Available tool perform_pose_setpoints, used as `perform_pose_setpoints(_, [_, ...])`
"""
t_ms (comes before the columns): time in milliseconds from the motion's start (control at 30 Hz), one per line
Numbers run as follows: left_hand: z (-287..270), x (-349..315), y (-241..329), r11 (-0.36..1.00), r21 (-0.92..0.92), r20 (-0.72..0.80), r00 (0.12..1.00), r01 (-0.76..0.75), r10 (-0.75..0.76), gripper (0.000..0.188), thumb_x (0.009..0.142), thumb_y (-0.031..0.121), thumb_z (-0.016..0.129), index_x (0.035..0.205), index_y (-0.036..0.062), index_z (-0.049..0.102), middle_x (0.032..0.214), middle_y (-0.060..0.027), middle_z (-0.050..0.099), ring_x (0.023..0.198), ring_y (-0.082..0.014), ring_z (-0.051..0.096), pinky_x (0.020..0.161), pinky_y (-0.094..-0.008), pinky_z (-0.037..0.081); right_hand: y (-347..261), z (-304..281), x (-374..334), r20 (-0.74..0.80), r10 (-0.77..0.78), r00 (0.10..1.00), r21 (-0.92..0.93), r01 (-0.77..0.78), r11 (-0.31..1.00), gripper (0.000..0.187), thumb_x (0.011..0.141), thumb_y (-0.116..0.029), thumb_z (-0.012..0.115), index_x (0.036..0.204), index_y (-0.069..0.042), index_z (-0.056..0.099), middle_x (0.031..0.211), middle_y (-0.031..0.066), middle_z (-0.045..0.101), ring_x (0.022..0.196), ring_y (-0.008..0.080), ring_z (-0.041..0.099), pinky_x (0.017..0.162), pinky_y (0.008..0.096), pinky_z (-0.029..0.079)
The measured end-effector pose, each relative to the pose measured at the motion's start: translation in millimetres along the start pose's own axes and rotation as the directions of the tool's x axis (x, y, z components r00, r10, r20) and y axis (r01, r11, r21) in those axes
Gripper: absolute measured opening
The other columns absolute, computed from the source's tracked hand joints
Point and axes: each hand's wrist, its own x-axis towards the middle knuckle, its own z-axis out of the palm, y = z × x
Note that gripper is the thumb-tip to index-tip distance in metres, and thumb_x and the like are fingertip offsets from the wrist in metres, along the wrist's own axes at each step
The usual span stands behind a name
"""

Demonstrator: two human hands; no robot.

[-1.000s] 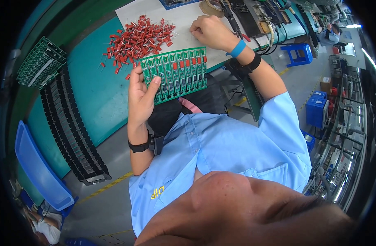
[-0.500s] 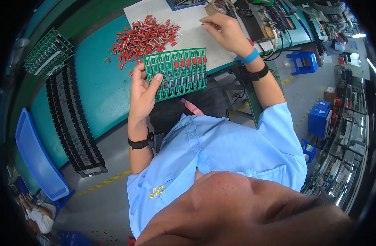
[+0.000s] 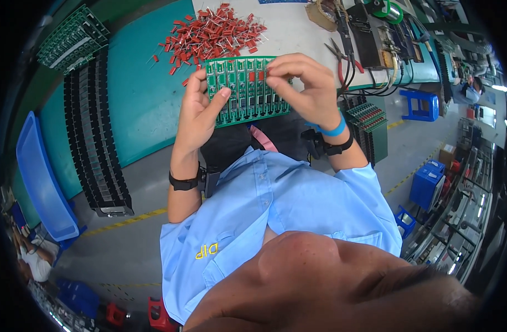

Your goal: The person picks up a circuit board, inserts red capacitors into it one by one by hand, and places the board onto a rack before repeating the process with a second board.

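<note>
My left hand (image 3: 198, 113) grips the left end of a green circuit board panel (image 3: 241, 97), thumb on its face and fingers behind. The panel is divided into narrow upright strips, and some strips carry a red box-shaped component (image 3: 251, 77) near the top. My right hand (image 3: 311, 91) is over the panel's upper right, with thumb and forefinger closed together close to its face. A bit of red shows by those fingertips; whether it is held or sits on the board is unclear. Beyond the panel lies a pile of loose red components (image 3: 215, 34) with wire leads.
Stacked green boards (image 3: 73, 41) stand at far left, by a black slotted rack (image 3: 96, 133). A blue tray (image 3: 43, 177) is further left. Red-handled pliers (image 3: 340, 58), cables and a solder wire spool (image 3: 393, 12) lie at right. More populated boards (image 3: 367, 116) sit beside my right forearm.
My right hand has come from above the white sheet, down and toward me, onto the panel's upper right. My left hand still grips the panel. The whole view has shifted somewhat.
</note>
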Motion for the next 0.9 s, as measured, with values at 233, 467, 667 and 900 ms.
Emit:
perform_pose_setpoints(233, [0,-1,0,1.0,-0.005,0.015,1.0,0.001,-0.001,0.036,0.096,-0.004,0.058,0.128,-0.0007,0.043,0.122,-0.0111,0.058,0.113,-0.0131,0.056,0.092,-0.0277,0.048,8,21,1,0.009,-0.221,0.975,-0.215,0.218,0.952,0.021,0.074,0.003,0.08,0.093,-0.001,0.073,0.097,0.0092,0.073,0.086,0.0214,0.067,0.073,0.0297,0.051])
perform_pose_setpoints(467, [-1,-2,2,1.0,0.009,0.012,1.0,0.005,-0.005,0.035,0.096,-0.005,0.057,0.128,-0.0005,0.043,0.122,-0.0114,0.058,0.112,-0.0131,0.058,0.092,-0.0274,0.049,12,26,1,0.004,-0.222,0.975,-0.257,0.216,0.942,0.023,0.072,0.002,0.081,0.094,-0.004,0.075,0.097,0.0064,0.075,0.087,0.0215,0.067,0.075,0.0299,0.051])
perform_pose_setpoints(667, [-1,-1,1,1.0,-0.004,0.013,1.0,0.022,-0.022,0.035,0.095,-0.005,0.057,0.128,-0.0006,0.044,0.122,-0.0116,0.058,0.111,-0.0129,0.059,0.092,-0.0275,0.049,16,27,1,-0.002,-0.226,0.974,-0.296,0.215,0.931,0.023,0.072,0.001,0.082,0.093,-0.004,0.075,0.097,0.006,0.075,0.085,0.0206,0.066,0.074,0.0296,0.051])
perform_pose_setpoints(900, [-1,-1,1,1.0,0.003,0.011,1.0,0.006,-0.006,0.036,0.095,-0.006,0.057,0.128,-0.001,0.043,0.121,-0.0118,0.058,0.112,-0.0134,0.058,0.093,-0.028,0.049,15,27,2,0.002,-0.231,0.973,-0.294,0.221,0.93,0.023,0.071,0.001,0.082,0.093,-0.004,0.075,0.097,0.0058,0.075,0.085,0.0203,0.066,0.074,0.0296,0.051])
